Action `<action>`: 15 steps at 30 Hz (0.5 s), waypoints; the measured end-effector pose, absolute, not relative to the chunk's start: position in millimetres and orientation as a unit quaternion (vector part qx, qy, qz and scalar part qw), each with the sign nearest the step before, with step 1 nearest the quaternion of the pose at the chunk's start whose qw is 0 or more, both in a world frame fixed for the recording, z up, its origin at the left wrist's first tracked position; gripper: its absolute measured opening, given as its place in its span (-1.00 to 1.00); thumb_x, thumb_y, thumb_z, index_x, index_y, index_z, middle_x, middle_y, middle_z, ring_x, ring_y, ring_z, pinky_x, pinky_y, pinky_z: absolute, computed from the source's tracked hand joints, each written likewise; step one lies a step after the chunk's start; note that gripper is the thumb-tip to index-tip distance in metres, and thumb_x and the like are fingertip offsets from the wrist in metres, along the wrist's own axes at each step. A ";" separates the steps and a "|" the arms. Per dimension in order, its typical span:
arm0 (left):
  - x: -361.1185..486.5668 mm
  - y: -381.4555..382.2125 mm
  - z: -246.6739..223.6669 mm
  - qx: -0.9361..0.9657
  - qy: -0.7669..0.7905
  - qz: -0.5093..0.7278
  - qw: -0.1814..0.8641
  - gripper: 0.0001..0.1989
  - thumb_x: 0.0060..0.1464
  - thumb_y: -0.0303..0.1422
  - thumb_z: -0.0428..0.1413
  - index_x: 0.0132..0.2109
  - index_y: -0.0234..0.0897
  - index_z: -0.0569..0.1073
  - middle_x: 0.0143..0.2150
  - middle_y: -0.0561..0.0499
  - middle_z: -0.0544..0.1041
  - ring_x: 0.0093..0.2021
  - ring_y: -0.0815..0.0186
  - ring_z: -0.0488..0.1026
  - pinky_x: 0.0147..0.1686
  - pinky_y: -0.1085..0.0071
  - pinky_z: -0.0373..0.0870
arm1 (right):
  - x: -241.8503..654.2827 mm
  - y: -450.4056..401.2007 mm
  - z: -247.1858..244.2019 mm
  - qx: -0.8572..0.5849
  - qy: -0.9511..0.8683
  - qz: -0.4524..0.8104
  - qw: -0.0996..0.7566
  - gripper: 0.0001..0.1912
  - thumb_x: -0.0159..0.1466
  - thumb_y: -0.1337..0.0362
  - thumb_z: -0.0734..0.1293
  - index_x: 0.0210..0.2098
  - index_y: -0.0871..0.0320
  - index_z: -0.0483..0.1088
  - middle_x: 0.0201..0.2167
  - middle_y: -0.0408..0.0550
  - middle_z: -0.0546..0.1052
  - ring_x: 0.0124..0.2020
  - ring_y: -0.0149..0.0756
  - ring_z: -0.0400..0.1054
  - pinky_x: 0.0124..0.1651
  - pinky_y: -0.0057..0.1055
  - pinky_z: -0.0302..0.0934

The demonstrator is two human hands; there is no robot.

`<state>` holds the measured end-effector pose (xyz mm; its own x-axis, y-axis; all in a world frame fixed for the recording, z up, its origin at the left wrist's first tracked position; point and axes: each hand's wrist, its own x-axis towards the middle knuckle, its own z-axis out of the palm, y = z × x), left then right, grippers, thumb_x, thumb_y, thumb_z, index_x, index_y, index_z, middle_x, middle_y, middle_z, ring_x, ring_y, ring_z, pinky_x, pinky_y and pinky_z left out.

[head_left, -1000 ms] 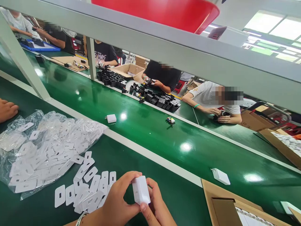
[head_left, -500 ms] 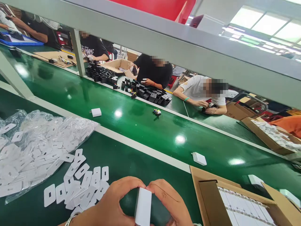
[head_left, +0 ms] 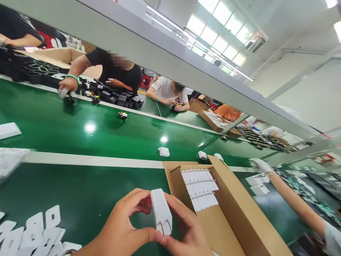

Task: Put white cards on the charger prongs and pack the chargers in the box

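Observation:
A white plug adapter (head_left: 161, 209) is held between my two hands, its two metal prongs toward me at the lower end. My left hand (head_left: 130, 220) grips its left side, thumb at the lower end and index finger near the top. My right hand (head_left: 186, 224) presses on the right side, with its thumb meeting the left one. Just beyond my right hand stands an open cardboard box (head_left: 229, 227) with rows of white adapters (head_left: 199, 185) in its far part. White plates with rectangular openings (head_left: 34, 227) lie loose at the lower left.
Across the green belt (head_left: 128, 142) lie several white adapters and a small circuit part (head_left: 122, 115). A metal beam (head_left: 149, 46) crosses above. People work on the far side; a co-worker's gloved hand (head_left: 261, 165) reaches in at right.
The view has swung right, showing more of the box and its rows. The adapter has tilted in my hands, so its prongs now show. A far co-worker's hand now reaches onto the belt.

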<state>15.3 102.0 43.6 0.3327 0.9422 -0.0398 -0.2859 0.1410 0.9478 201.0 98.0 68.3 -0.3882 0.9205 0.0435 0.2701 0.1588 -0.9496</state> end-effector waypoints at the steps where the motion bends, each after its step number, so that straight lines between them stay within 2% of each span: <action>1: 23.6 102.5 47.3 0.477 0.345 0.459 0.665 -0.57 -0.22 -0.37 0.32 -0.11 -0.23 0.50 -0.18 -0.01 0.50 -0.15 0.22 0.47 -0.09 0.39 0.44 | 208.7 91.6 69.3 -0.441 -0.667 0.485 0.353 -0.37 0.12 0.18 0.47 0.17 -0.18 0.30 0.11 -0.04 0.43 0.10 -0.05 0.33 0.15 -0.13 0.21; 3: 39.3 101.8 51.0 0.493 0.323 0.469 0.658 -0.59 -0.24 -0.42 0.27 -0.13 -0.25 0.50 -0.22 0.00 0.51 -0.21 0.25 0.47 -0.15 0.41 0.45 | 220.6 79.9 70.0 -0.441 -0.640 0.504 0.378 -0.38 0.12 0.10 0.47 0.16 -0.18 0.32 0.11 -0.02 0.43 0.11 -0.02 0.32 0.16 -0.10 0.21; 6: 59.4 99.3 42.6 0.516 0.300 0.451 0.663 -0.59 -0.21 -0.35 0.27 -0.11 -0.26 0.50 -0.19 -0.04 0.52 -0.18 0.22 0.47 -0.13 0.37 0.45 | 240.4 69.3 66.8 -0.444 -0.595 0.540 0.395 -0.42 0.10 0.08 0.48 0.11 -0.13 0.38 0.07 0.03 0.47 0.10 0.03 0.35 0.18 -0.04 0.20; 8: 68.7 97.4 30.0 0.514 0.307 0.411 0.687 -0.45 -0.19 -0.23 0.29 0.01 -0.28 0.46 -0.10 -0.12 0.51 -0.09 0.14 0.46 -0.05 0.28 0.44 | 266.8 70.1 62.4 -0.482 -0.549 0.540 0.418 -0.43 0.06 0.12 0.51 0.07 -0.11 0.41 0.02 0.03 0.52 0.04 -0.01 0.40 0.11 -0.10 0.28; 11: 70.6 92.8 16.4 0.497 0.325 0.374 0.712 -0.18 -0.21 -0.05 0.30 0.18 -0.28 0.30 -0.01 -0.20 0.48 0.00 0.08 0.43 0.04 0.17 0.40 | 333.9 81.7 52.8 -0.625 -0.392 0.443 0.510 -0.48 -0.08 0.16 0.59 -0.12 0.04 0.49 -0.14 -0.02 0.58 -0.14 -0.18 0.47 -0.08 -0.36 0.38; 13: 61.7 87.0 18.6 0.494 0.307 0.363 0.728 -0.23 -0.12 0.00 0.27 0.20 -0.21 0.28 0.00 -0.17 0.48 -0.01 0.10 0.45 0.05 0.17 0.40 | 386.2 90.9 43.8 -0.693 -0.271 0.379 0.550 -0.50 -0.18 0.17 0.61 -0.26 0.10 0.49 -0.25 -0.09 0.60 -0.22 -0.24 0.48 -0.11 -0.43 0.38; 15: 46.4 78.3 27.8 0.489 0.266 0.364 0.747 -0.41 0.04 0.00 0.17 0.17 -0.11 0.32 -0.01 -0.12 0.52 -0.03 0.13 0.48 0.04 0.17 0.42 | 429.9 98.2 32.0 -0.732 -0.217 0.359 0.537 -0.61 -0.17 0.27 0.59 -0.35 0.16 0.47 -0.41 -0.10 0.60 -0.35 -0.29 0.49 -0.21 -0.47 0.40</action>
<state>46.4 78.3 27.8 0.5940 0.8034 -0.0414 -0.2838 0.2574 0.9237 429.9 98.2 32.0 0.6477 0.7033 -0.2930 -0.0680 -0.3297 -0.9416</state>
